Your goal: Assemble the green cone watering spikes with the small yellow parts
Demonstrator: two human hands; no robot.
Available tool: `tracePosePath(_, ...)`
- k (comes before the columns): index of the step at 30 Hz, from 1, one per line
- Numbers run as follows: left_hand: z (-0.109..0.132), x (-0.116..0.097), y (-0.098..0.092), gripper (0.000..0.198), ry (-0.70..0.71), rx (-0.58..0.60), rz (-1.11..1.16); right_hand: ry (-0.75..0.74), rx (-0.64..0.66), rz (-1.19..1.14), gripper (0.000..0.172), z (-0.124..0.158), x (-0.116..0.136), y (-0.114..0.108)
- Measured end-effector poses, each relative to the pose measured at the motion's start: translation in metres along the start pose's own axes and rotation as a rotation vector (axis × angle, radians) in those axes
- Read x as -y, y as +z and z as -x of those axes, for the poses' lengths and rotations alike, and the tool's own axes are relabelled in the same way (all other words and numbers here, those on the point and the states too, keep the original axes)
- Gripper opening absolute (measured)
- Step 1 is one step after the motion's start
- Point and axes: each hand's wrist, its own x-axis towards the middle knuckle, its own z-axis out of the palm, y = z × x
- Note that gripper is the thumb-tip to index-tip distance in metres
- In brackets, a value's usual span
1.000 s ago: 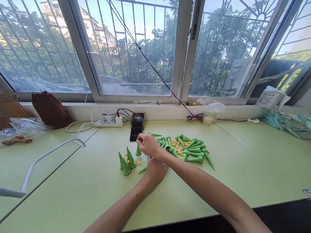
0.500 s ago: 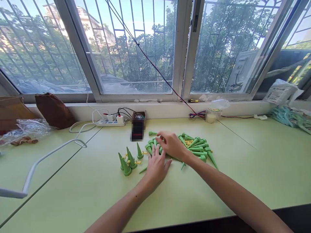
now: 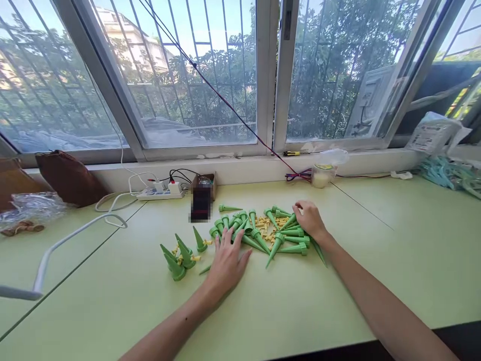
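A loose pile of green plastic watering spikes with ribbed caps lies on the table, with small yellow valves among them. My left hand rests over the left part of the pile, open, its fingers spread and touching spikes. At the pile's right end, my right hand has its fingers curled down by the spikes there; what is under the fingertips is hidden. Left of my left hand, several green spikes stand upright on their caps, yellow valves attached low on them. One spike lies apart behind the pile.
Behind the pile are a small box, a blurred dark object and a power strip. A white bent rod reaches in from the left. A lidded tub and cables stand by the window ledge.
My right hand has moved from beside my left hand to the pile's right end, uncovering spikes and yellow valves in the middle. My left hand stays on the spikes. The view has turned slightly right.
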Motion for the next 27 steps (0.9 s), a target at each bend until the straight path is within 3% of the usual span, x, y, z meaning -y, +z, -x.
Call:
tracePosePath(8, 0.000, -0.002, -0.003, 0.037, 0.072, -0.094, 0.062, 0.026, 0.052, -0.102, 0.031, 0.001, 0.004, 0.004)
tracePosePath(12, 0.000, -0.009, -0.009, 0.029, 0.189, -0.218, 0.104, 0.043, 0.058, -0.128, 0.034, 0.003, 0.006, 0.004)
tracePosePath(16, 0.006, -0.021, -0.040, 0.031, 0.513, -0.349, 0.068, 0.046, 0.077, -0.144, 0.035, 0.005, 0.009, 0.006)
tracePosePath(18, 0.015, -0.023, -0.067, 0.035, 0.562, -0.429, -0.004, 0.049, 0.091, -0.152, 0.036, 0.005, 0.010, 0.006)
tracePosePath(20, 0.027, -0.018, -0.094, 0.040, 0.398, -0.561, -0.013, 0.062, 0.098, -0.156, 0.037, 0.006, 0.010, 0.007)
tracePosePath(23, 0.047, 0.006, -0.121, 0.062, -0.123, -0.732, 0.161, 0.093, 0.103, -0.173, 0.037, 0.006, 0.010, 0.008)
tracePosePath(24, 0.053, 0.016, -0.124, 0.076, -0.272, -0.719, 0.263, 0.105, 0.104, -0.182, 0.037, 0.006, 0.011, 0.009)
tracePosePath(27, 0.065, 0.049, -0.120, 0.103, -0.665, -0.486, 0.413, 0.135, 0.099, -0.213, 0.037, 0.007, 0.014, 0.010)
